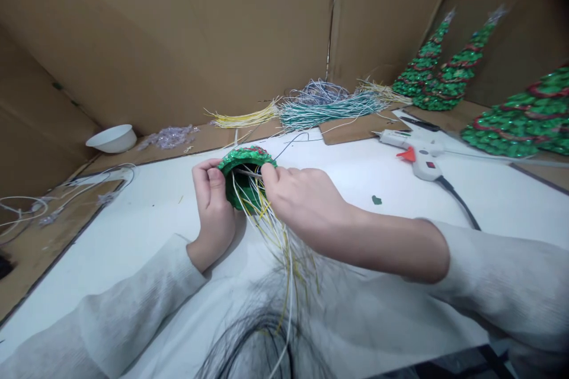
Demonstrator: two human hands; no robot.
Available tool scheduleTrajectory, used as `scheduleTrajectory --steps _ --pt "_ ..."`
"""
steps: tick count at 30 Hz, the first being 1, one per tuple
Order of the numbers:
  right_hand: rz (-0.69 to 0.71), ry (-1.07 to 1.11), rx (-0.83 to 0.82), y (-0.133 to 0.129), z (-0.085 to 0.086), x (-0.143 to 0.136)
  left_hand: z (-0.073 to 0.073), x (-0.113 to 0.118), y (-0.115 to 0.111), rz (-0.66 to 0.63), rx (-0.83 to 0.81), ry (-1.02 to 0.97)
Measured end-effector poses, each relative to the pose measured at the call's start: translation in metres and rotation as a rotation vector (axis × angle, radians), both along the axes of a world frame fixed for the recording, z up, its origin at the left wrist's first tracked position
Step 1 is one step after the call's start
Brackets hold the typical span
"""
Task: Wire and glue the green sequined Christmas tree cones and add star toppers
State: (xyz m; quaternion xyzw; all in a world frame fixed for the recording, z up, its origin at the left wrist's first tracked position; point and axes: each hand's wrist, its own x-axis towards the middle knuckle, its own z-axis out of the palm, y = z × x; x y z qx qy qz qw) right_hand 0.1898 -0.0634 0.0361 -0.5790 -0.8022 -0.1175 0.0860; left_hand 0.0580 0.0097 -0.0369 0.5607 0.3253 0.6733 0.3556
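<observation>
A decorative green Christmas tree [230,190] lies on its side with its hollow base facing me, and my left hand [214,207] grips its rim. White and yellow wires [278,228] spill out of the opening towards me. At the right of that opening, my right hand [302,195] is closed around a slim grey metal tool [246,173], whose far end reaches into the hollow among the wires. Its exact kind is unclear, since my fingers cover most of it. The tree's upper part is hidden behind its base.
Bundles of yellow wires [246,116] and green-and-white wires [329,111] lie along the back. A white bowl [113,139] stands left, near clear beads [169,137]. To the right are a glue gun [420,157], a green scrap [376,200] and several finished trees [460,74].
</observation>
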Motion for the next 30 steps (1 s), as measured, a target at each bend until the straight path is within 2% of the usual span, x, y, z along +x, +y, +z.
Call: scheduleTrajectory --steps 6,9,16,22,30 --pt "-0.036 -0.015 0.141 0.003 -0.02 -0.008 -0.004 -0.002 0.004 0.049 0.045 0.058" --pt "-0.049 -0.043 0.212 0.005 -0.025 -0.012 -0.003 -0.001 0.003 0.071 0.053 0.08" --pt "-0.04 -0.074 0.261 0.008 -0.021 -0.015 0.001 0.002 -0.002 0.039 0.05 0.075" --pt "-0.03 -0.06 0.262 0.006 -0.017 -0.014 0.003 0.003 -0.004 0.081 0.072 0.119" --pt "0.059 -0.083 0.47 0.017 -0.02 -0.007 0.001 0.0 -0.003 0.095 0.041 0.134"
